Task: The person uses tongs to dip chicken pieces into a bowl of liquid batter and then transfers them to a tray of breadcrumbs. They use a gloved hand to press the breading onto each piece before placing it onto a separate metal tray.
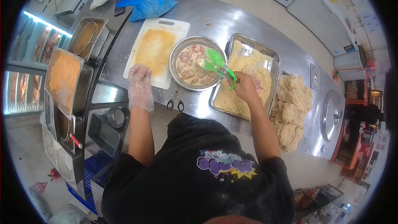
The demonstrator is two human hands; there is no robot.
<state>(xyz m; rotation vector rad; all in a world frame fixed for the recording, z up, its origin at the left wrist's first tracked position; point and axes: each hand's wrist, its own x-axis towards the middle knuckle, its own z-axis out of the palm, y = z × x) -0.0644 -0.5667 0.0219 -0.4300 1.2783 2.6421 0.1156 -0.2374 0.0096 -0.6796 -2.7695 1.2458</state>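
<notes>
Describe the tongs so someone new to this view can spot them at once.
On the steel table, find the round bowl of meat in pale liquid, between the white cutting board and the crumb-filled tray. The tongs point over that bowl, gripped by the right hand. Bright green heads set them apart from the dark-handled scissors nearby.

The bowl is glossy metal, the green tongs apparently plastic-tipped.

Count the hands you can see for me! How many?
2. The left hand, in a clear glove, is by the white cutting board. The right hand holds green tongs near the metal tray. No others are visible.
</notes>
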